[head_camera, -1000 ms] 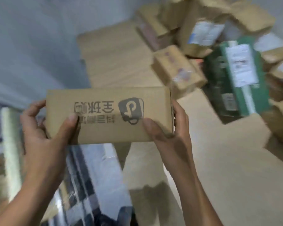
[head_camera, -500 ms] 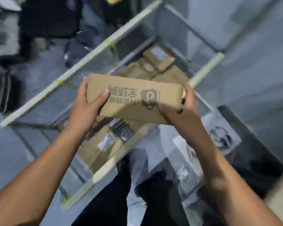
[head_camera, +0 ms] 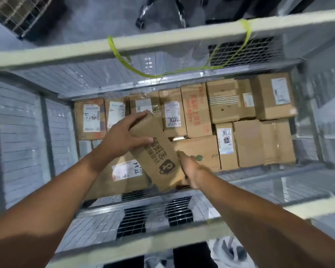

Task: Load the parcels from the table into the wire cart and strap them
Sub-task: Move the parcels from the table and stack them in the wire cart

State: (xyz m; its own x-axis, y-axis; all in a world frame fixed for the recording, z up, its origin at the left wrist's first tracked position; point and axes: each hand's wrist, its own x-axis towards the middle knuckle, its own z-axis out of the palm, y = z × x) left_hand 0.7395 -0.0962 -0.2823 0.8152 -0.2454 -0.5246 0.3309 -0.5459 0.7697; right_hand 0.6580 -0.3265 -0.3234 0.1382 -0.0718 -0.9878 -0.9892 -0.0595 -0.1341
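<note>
I look straight down into the wire cart [head_camera: 182, 38], which has cream rails and mesh walls. Several brown cardboard parcels [head_camera: 248, 144] with white labels cover its floor. A long cardboard parcel [head_camera: 157, 151] with a black bag logo hangs tilted diagonally just above them, left of middle. My left hand [head_camera: 124, 138] grips its far end, fingers over the top edge and thumb on the printed face. My right hand [head_camera: 190, 169] holds its near end from the right side. A yellow-green strap [head_camera: 124, 60] hangs in a loop from the far rail.
Beyond the cart, black plastic bags [head_camera: 159, 12] lie on the grey floor, and another wire cage [head_camera: 23, 14] stands at the top left. The near mesh wall [head_camera: 153, 215] is under my forearms. A narrow bare strip [head_camera: 85, 147] shows at the cart's left side.
I turned from the table to the cart. The parcel went from above the cart's rim down inside it and rotated from level to diagonal, both hands still on it.
</note>
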